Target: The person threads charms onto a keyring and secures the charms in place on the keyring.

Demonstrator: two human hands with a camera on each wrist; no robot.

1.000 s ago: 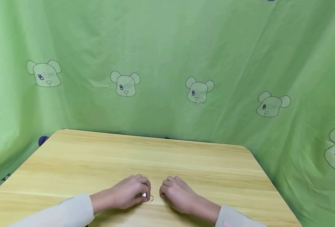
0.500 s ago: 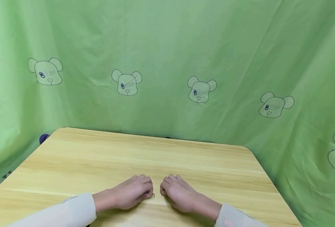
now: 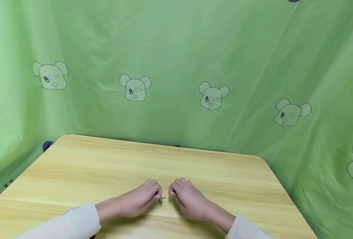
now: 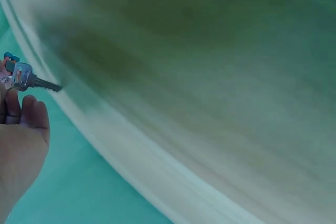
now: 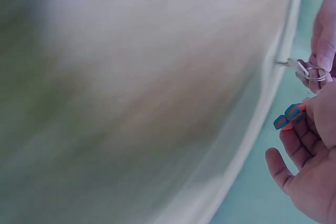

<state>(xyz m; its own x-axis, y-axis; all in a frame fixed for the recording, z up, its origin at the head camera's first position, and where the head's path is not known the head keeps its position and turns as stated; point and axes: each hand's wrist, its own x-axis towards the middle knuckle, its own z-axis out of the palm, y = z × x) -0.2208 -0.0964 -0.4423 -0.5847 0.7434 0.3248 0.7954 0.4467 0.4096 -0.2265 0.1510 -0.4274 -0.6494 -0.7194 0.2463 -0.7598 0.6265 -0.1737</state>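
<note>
My left hand (image 3: 139,200) pinches a silver key (image 4: 38,81) and its split ring (image 5: 316,74) at the fingertips, above the wooden table (image 3: 75,172). In the head view a bit of the metal (image 3: 162,199) sticks out toward the other hand. Facing it across a narrow gap, my right hand (image 3: 191,201) has its thumb and forefinger on a small blue-and-orange charm (image 5: 290,116). A tiny metal loop (image 5: 308,96) shows at the charm's upper end. The right wrist view has the key and ring just above the charm; fingers hide part of each.
The table's far edge (image 3: 164,144) meets a green curtain (image 3: 170,49) printed with bear heads, which encloses the back and both sides. A dark blue round object (image 3: 47,145) shows beyond the table's back left corner.
Both hands have risen slightly and moved a little away from the body. The metal at the left fingertips has turned; a round ring showed there earlier, now a thin crossed shape.
</note>
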